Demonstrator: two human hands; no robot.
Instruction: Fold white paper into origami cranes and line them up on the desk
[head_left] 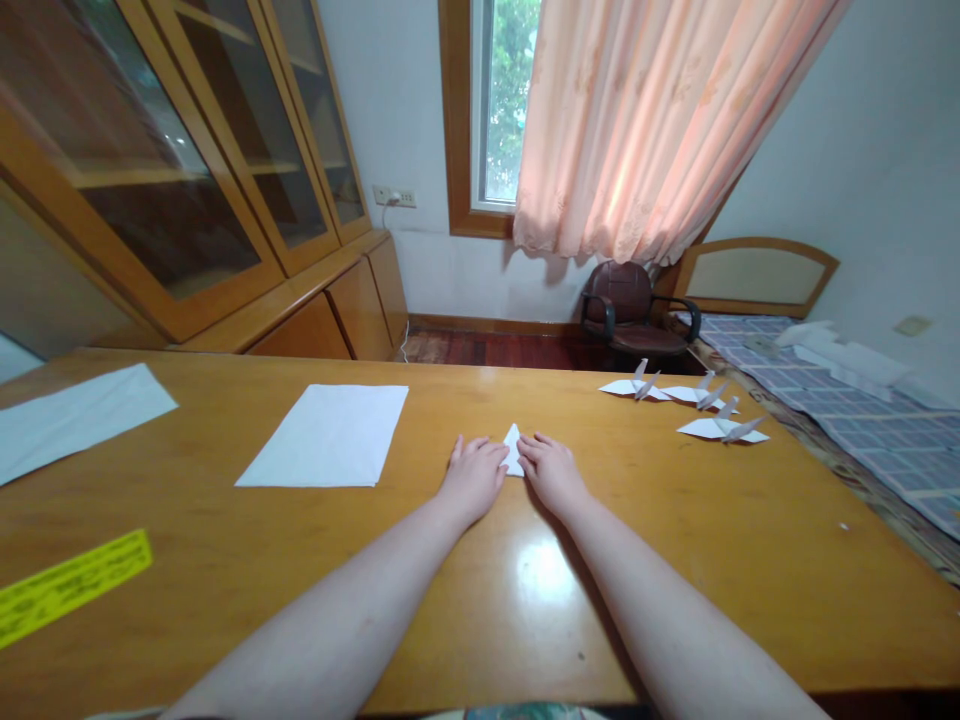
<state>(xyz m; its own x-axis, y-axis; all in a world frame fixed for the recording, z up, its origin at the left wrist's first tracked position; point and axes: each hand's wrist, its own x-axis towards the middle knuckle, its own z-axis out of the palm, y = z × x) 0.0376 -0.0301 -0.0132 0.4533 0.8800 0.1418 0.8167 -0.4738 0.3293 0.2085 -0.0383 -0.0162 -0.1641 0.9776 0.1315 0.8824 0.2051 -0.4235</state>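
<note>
A small folded piece of white paper (514,449) lies on the wooden table (675,540), its pointed tip showing between my hands. My left hand (474,473) rests on its left side, fingers curled down onto it. My right hand (551,467) presses on its right side, fingers bent over the paper's edge. Most of the folded paper is hidden under both hands.
A stack of white sheets (327,433) lies to the left, another sheet (71,417) at the far left, and a yellow strip (67,583) near the front left. Three folded paper cranes (697,405) stand at the right. Beyond the table are a chair (636,313), a bed (862,420) and a cabinet (225,200).
</note>
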